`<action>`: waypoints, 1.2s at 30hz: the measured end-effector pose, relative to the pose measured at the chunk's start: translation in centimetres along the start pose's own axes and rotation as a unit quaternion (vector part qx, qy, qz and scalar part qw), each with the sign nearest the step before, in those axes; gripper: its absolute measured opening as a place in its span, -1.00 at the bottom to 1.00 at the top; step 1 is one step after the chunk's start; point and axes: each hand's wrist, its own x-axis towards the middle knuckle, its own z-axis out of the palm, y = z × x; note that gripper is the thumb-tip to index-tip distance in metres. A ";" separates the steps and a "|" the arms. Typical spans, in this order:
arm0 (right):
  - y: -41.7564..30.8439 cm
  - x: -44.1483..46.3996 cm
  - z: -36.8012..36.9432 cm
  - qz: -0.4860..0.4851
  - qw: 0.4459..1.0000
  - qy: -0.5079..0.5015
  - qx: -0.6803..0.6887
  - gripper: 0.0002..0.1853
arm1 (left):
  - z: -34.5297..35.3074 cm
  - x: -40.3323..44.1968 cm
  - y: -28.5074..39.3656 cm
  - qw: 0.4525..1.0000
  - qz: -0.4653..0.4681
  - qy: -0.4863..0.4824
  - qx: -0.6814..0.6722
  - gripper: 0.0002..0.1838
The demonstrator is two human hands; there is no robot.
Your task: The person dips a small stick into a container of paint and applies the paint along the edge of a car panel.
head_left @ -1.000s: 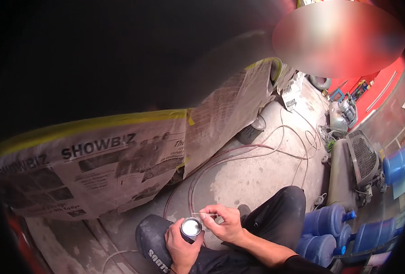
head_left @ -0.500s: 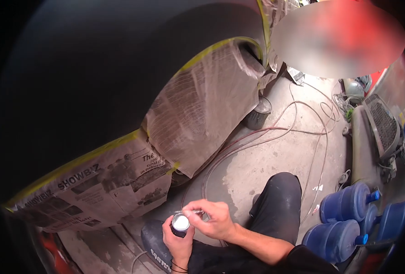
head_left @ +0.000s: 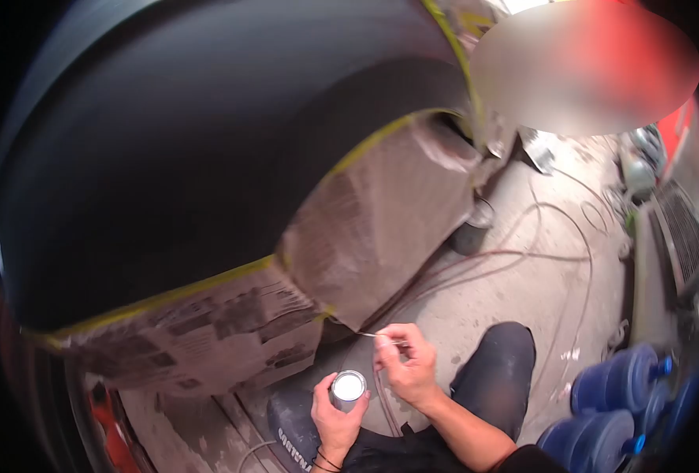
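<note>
1 small round can [head_left: 349, 385] with a metallic rim stands roughly upright in the left hand [head_left: 335, 418], its white top face upward. 1 thin stick [head_left: 368, 334], pinched in the right hand [head_left: 409, 369], points left, farther away than the can and apart from it.

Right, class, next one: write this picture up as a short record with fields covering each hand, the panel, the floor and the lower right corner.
Left hand: around a small can, white inside its rim
Right hand: pinching a thin tool, apart from the can
Panel: dark panel, yellow tape along its lower edge, newspaper below
Floor: hoses
Lower right: blue bottles
Unclear: what the can contains
</note>
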 end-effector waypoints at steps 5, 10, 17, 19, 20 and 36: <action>2.2 -0.2 -0.7 0.001 1.000 -0.005 0.003 -0.92 | -2.6 0.1 -0.5 0.998 0.021 0.054 0.032 -0.20; -0.5 1.1 2.4 -0.022 0.998 -0.064 -0.007 -0.90 | -6.9 1.1 -0.1 0.992 0.030 0.117 0.033 -0.24; -9.6 4.8 9.2 -0.079 0.950 -0.248 -0.174 -0.87 | -13.9 3.7 3.3 0.984 0.069 0.151 0.059 -0.27; -11.9 4.4 11.3 -0.020 0.933 -0.296 -0.205 -0.85 | -15.1 4.3 3.4 0.985 0.068 0.148 0.058 -0.28; -12.1 4.3 11.9 -0.040 0.919 -0.310 -0.242 -0.84 | -15.6 4.9 3.4 0.984 0.074 0.150 0.056 -0.28; -11.9 3.4 15.7 -0.199 0.795 -0.398 -0.411 -0.85 | -16.4 5.2 3.0 0.980 0.084 0.167 0.062 -0.25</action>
